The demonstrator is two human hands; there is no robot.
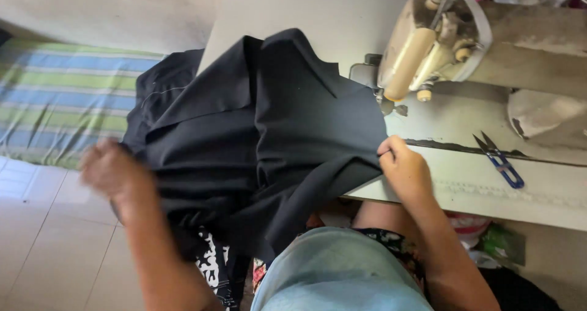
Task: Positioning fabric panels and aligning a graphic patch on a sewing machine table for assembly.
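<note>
Head view: right hand (pixel 403 167) pinches black cloth (pixel 269 133) by blue-handled snips (pixel 501 162); blurred left hand (pixel 113 173) grips its edge.

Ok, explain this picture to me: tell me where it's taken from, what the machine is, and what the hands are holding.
The camera sits on the person's head and looks down at their own bare hands. The cream machine at the top is a sewing machine on a pale table. A large black cloth lies over the table's edge. The right hand pinches the cloth's edge; the left hand, blurred, is at its other side. Small blue-handled snips lie on the table. A striped mat lies at the left.
</note>
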